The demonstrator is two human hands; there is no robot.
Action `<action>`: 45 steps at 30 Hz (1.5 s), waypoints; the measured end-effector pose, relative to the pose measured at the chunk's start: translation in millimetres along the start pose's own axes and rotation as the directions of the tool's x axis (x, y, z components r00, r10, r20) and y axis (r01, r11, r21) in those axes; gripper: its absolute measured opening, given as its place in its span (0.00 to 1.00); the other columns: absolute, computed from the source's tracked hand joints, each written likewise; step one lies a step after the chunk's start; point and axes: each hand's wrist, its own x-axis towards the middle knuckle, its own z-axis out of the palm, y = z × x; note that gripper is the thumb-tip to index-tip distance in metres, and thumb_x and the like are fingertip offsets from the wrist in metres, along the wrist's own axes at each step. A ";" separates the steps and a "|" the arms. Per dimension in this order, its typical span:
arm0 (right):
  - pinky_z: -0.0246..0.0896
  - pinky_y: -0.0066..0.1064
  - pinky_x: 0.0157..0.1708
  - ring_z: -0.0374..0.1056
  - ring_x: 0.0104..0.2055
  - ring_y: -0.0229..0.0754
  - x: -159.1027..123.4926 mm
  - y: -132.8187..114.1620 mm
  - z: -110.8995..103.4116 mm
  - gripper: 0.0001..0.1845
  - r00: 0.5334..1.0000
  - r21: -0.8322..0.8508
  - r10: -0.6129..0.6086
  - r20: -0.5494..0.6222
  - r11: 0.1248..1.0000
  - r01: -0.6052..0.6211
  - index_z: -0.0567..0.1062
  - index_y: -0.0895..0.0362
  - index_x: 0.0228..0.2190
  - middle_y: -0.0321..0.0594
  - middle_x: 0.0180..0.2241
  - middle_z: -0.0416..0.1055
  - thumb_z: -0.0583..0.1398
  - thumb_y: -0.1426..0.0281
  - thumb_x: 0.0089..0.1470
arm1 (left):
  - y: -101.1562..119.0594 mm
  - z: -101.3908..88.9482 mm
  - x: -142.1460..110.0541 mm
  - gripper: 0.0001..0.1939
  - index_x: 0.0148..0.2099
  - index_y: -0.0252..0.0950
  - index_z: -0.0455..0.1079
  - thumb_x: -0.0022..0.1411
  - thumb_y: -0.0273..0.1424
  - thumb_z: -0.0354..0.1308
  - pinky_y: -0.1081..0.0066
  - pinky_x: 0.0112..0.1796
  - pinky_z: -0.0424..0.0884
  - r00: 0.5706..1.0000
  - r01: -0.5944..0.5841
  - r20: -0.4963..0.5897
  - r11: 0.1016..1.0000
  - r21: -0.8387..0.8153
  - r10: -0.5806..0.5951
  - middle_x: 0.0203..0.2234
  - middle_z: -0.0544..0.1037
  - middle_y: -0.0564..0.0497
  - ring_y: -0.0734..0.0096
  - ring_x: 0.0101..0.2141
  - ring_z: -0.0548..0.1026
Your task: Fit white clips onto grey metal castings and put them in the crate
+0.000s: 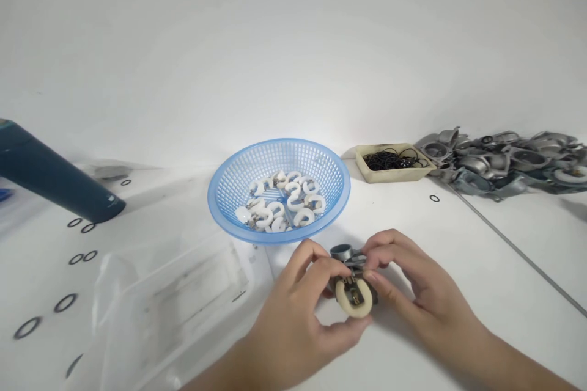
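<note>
Head view: my left grip [302, 302] is grasping one cream horseshoe-shaped piece [342, 302], the thumb lying under its curve and the fingers reaching its upper end. My right grip [428, 290] is pinching one grey metal part [340, 252] from the other side, thumb and fingertips closing on it. The two pieces are sitting together between my hands, just in front of the basket, and the metal part is turning one round opening upward.

Beyond them, one blue basket [211, 198] is holding white curved pieces [265, 218]; I'm counting more than a dozen, but they are overlapping too much for an exact figure. To its right, one cream tray [394, 176] is holding a tangle of thin black rings [389, 160] past counting, and one heap of grey castings [523, 162] is lying beside it, also uncountable. One loose black ring [431, 197] is resting near the tray.

On the left, one clear plastic container [188, 299] is standing on the tabletop [394, 214], one dark teal bottle [59, 174] is leaning in view, and seven whole black rings [18, 335] are lying scattered.
</note>
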 end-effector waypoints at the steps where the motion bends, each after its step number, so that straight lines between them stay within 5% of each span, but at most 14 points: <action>1: 0.69 0.32 0.52 0.72 0.52 0.42 0.4 0.2 -0.2 0.07 1.000 -0.004 -0.007 0.002 1.000 0.007 0.79 0.47 0.45 0.38 0.51 0.71 0.62 0.63 0.80 | 0.6 -0.4 0.3 0.23 0.55 0.40 0.76 0.60 0.24 0.76 0.76 0.42 0.85 1.000 -0.003 0.001 1.000 0.010 0.003 0.46 0.73 0.49 0.75 0.40 0.79; 9: 0.67 0.33 0.51 0.72 0.50 0.42 3.9 -0.6 -1.2 0.06 0.998 0.022 -0.055 0.024 0.998 0.055 0.78 0.48 0.46 0.38 0.47 0.72 0.61 0.66 0.80 | 4.0 -0.9 2.2 0.17 0.52 0.42 0.74 0.64 0.23 0.71 0.72 0.38 0.79 0.997 -0.069 -0.010 0.986 0.150 0.071 0.43 0.78 0.50 0.67 0.44 0.79; 15: 0.67 0.33 0.44 0.71 0.43 0.41 6.4 -4.2 -3.8 0.07 0.997 0.028 -0.066 0.049 0.998 0.065 0.78 0.50 0.45 0.37 0.42 0.72 0.61 0.67 0.80 | 6.2 0.3 0.8 0.17 0.50 0.41 0.76 0.61 0.24 0.74 0.70 0.38 0.79 0.999 0.013 -0.039 0.989 0.149 -0.007 0.42 0.78 0.51 0.66 0.43 0.78; 22: 0.65 0.32 0.46 0.70 0.43 0.40 7.6 -0.4 -2.0 0.07 0.999 0.065 -0.028 0.047 0.998 0.025 0.78 0.48 0.45 0.35 0.42 0.72 0.61 0.64 0.81 | 4.6 0.8 5.0 0.14 0.49 0.39 0.79 0.62 0.27 0.75 0.69 0.35 0.79 0.991 -0.084 -0.080 0.969 0.233 0.105 0.37 0.78 0.49 0.65 0.40 0.78; 31: 0.67 0.32 0.45 0.71 0.42 0.42 2.5 -2.7 -1.6 0.07 0.999 0.051 -0.014 0.032 0.999 0.013 0.79 0.49 0.45 0.37 0.41 0.73 0.62 0.64 0.80 | 2.6 -1.2 2.3 0.20 0.50 0.41 0.79 0.57 0.25 0.78 0.74 0.34 0.83 0.995 0.098 0.011 0.994 0.038 -0.099 0.41 0.77 0.51 0.71 0.38 0.80; 45: 0.70 0.31 0.44 0.71 0.41 0.41 1.6 -2.0 -0.7 0.10 0.998 0.031 0.042 0.047 0.999 -0.043 0.81 0.47 0.43 0.37 0.41 0.71 0.63 0.61 0.80 | -0.1 -3.9 1.1 0.23 0.49 0.42 0.80 0.54 0.28 0.84 0.75 0.35 0.85 0.985 0.173 0.023 0.984 -0.038 -0.173 0.43 0.79 0.52 0.71 0.38 0.81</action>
